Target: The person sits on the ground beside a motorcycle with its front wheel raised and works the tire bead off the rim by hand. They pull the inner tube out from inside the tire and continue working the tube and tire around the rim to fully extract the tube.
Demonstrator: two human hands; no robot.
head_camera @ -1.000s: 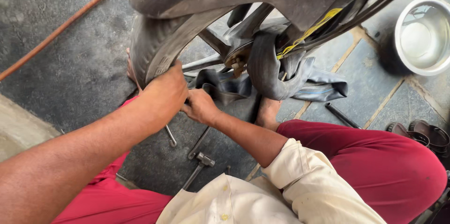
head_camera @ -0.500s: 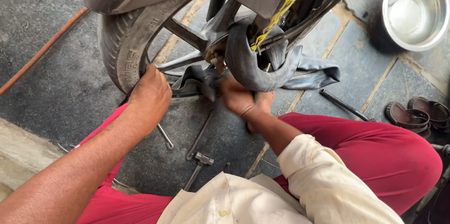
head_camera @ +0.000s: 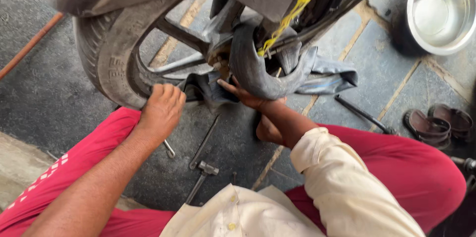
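A person in red trousers and a cream shirt crouches at a motorcycle wheel (head_camera: 106, 63) raised off the stone floor (head_camera: 64, 103); the work looks to be at the stage of drawing the inner tube (head_camera: 258, 73) out of the tyre; the limp black rubber hangs in a loop beside the hub, its tail lying flat on the paving; the left hand (head_camera: 161, 110) is curled shut against the ribbed tread at the rim's lower edge; the right hand (head_camera: 245, 95) cups the tube's underside, fingers closed on it; next, I judge, the tube needs easing free past the spokes; slim metal tyre levers (head_camera: 201, 167) lie below; a shiny steel bowl (head_camera: 441, 9) stands well apart.
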